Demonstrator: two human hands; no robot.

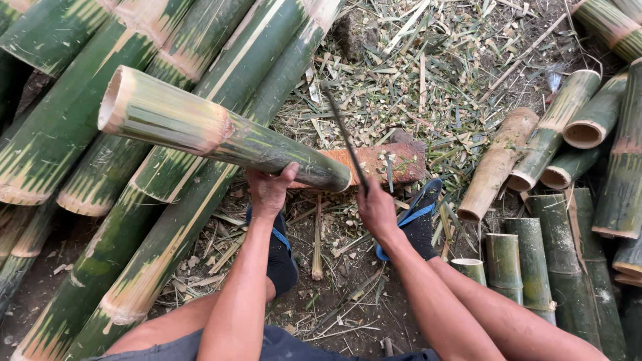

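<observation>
A thick green bamboo section (200,130) lies tilted, its near end resting on a reddish wooden block (391,164) and its hollow open end raised at the left. My left hand (271,190) grips it from below near the middle. My right hand (376,208) holds a long dark blade (344,134) whose edge stands upright at the bamboo's cut end over the block.
Long green bamboo poles (80,120) are stacked on the left. Short cut bamboo pieces (555,134) pile up on the right. Chips and slivers (428,73) cover the ground beyond the block. My feet in blue sandals (418,220) rest on the dirt.
</observation>
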